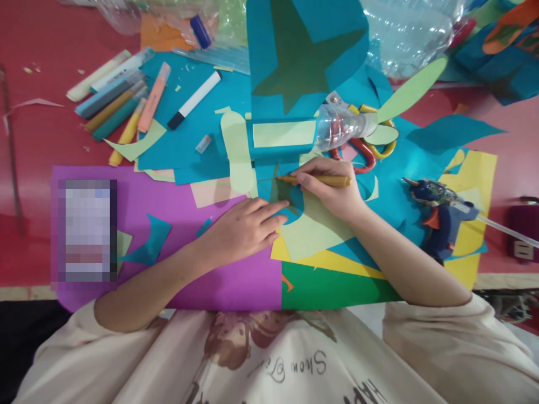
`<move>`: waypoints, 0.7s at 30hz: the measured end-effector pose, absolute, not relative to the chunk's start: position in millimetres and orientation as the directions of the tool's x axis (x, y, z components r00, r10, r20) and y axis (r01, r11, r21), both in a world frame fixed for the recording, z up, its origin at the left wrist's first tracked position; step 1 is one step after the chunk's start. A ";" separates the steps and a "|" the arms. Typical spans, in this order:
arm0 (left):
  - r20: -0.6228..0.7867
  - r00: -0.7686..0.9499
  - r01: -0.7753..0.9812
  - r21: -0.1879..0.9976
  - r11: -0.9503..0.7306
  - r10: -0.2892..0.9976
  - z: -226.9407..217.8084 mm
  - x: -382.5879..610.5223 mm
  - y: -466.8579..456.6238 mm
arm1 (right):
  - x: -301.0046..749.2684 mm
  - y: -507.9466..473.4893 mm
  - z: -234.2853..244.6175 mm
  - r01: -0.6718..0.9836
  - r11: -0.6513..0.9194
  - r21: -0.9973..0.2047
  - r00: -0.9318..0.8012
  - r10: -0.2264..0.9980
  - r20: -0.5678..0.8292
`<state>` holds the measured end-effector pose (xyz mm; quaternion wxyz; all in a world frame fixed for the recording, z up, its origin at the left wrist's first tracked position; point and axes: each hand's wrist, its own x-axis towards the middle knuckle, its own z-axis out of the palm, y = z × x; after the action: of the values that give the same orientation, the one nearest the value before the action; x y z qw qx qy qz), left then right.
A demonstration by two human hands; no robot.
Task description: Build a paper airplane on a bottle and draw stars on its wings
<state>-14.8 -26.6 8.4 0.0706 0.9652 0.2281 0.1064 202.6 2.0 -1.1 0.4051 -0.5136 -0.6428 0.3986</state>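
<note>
My right hand grips an ochre marker, its tip on a small blue paper piece. That piece carries a partly coloured, olive-brown star shape. My left hand lies with fingers extended, fingertips on the edge of the same piece. Just above is a clear plastic bottle neck with blue paper and a pale green strip beside it. A rounded pale green cutout lies left of the drawing. Farther up, a large blue paper bears a dark olive star.
Several markers lie at upper left, with a black-and-white marker nearby. Scissors with red and yellow handles rest partly under the bottle. A glue gun is at right. A pixelated rectangle covers something on purple paper.
</note>
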 end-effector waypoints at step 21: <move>0.152 0.879 0.426 0.181 -0.887 0.453 9.2 -14.7 -26.2 | 202.1 2.5 -1.8 0.302 0.125 -0.945 -0.095 0.990 0.101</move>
<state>-14.7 -26.2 9.2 0.0710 0.9666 0.2272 0.0954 202.1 2.5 -1.8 0.4238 -0.5221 -0.6188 0.4059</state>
